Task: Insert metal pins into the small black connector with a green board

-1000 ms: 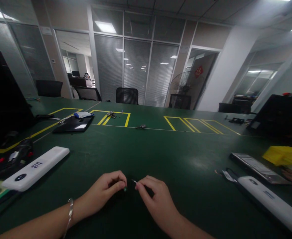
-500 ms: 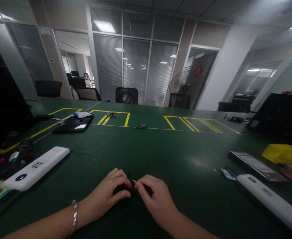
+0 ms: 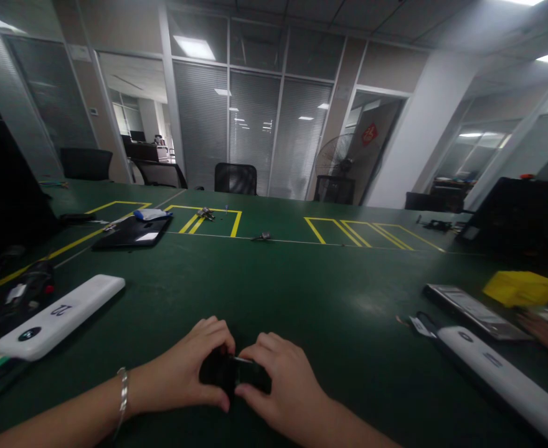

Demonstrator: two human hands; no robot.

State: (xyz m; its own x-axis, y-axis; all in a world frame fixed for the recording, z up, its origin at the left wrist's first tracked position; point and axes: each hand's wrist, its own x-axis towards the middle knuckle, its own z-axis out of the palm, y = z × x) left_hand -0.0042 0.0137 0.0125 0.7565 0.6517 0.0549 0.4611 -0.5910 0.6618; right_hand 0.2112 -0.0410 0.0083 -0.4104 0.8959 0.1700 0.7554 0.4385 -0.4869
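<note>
Low over the front of the green table, my left hand (image 3: 192, 367) and my right hand (image 3: 290, 382) are close together around a small black object (image 3: 236, 371) with a shiny edge. Right thumb and fingers clasp one side of it. Curved round its other side are the left thumb and fingers, spread wide. Dark shade between the hands hides much of its outline, and I cannot make out its kind. A silver bracelet circles my left wrist.
At left lies a white power bank marked 22 (image 3: 61, 317); another white power bank (image 3: 498, 373) lies at right, near a flat grey device (image 3: 477, 311) and a yellow block (image 3: 521, 287). Another person's hand (image 3: 547, 333) shows at the right edge. Farther back sits a black tablet (image 3: 129, 235).
My hands have gone from small pinches near a thin shiny piece to a wider hold around the black object, which now shows between them. The view has shifted slightly.
</note>
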